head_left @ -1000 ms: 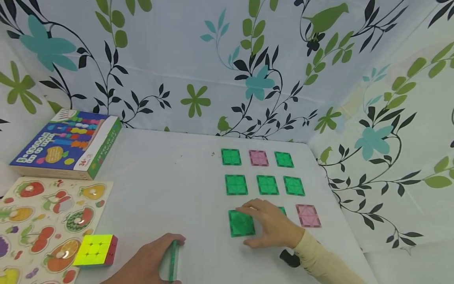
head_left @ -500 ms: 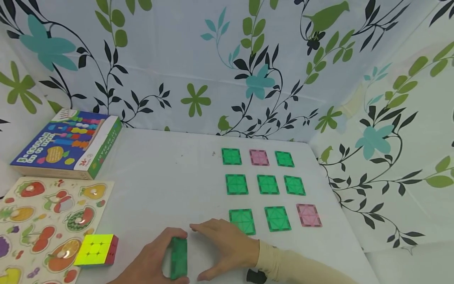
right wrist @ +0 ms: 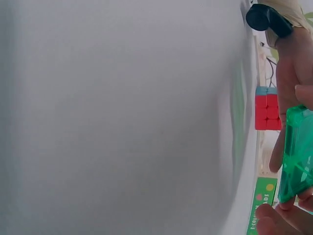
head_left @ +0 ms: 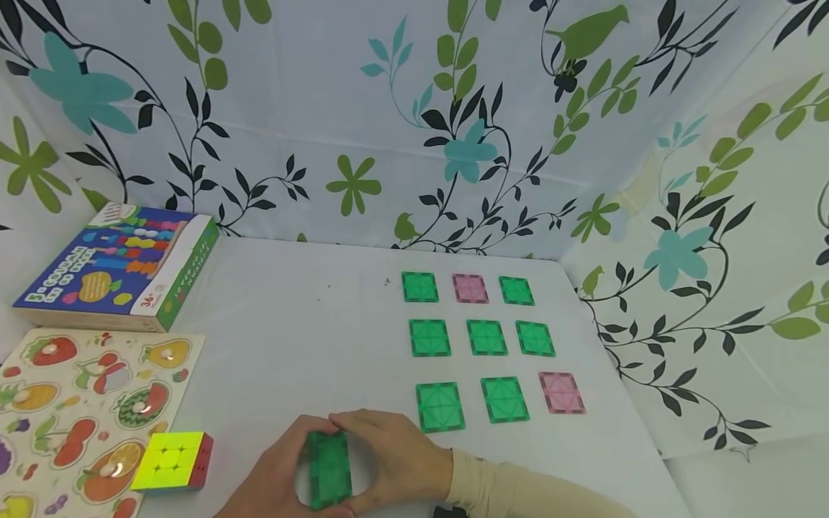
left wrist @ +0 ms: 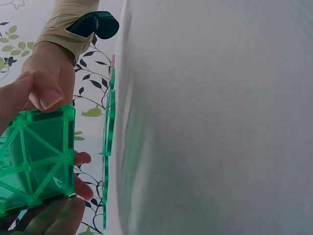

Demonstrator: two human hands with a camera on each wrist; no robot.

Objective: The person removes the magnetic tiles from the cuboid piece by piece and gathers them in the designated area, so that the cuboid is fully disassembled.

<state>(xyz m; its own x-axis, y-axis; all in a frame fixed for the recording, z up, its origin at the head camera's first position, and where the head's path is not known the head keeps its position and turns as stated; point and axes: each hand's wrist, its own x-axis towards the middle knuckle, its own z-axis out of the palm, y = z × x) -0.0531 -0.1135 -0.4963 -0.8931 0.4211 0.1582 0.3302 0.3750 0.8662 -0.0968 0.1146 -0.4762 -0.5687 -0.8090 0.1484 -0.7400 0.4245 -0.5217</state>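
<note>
Near the front of the table, my left hand (head_left: 268,471) grips a green see-through magnetic tile (head_left: 330,471) by its edges, thumb at one end and fingers at the other. From the other side my right hand (head_left: 411,457) pinches the same tile. In the left wrist view, the tile (left wrist: 36,159) is raised off the white surface, its crossed ribs showing. More square tiles lie flat in three rows to the right; most are green, such as the nearest-left one (head_left: 440,406), and two are pink, one at the back (head_left: 470,288) and one at front right (head_left: 562,393).
On the left, a puzzle cube (head_left: 171,460) with a yellow top overlaps a fruit-picture board (head_left: 97,410). Behind the board lies a blue and green box (head_left: 119,266). A patterned cloth (head_left: 278,129) hangs behind the white table (head_left: 298,324).
My right hand has left the front-left tile of the rows and moved left to the tile in my left hand. That held tile has turned from nearly edge-on to show its face.
</note>
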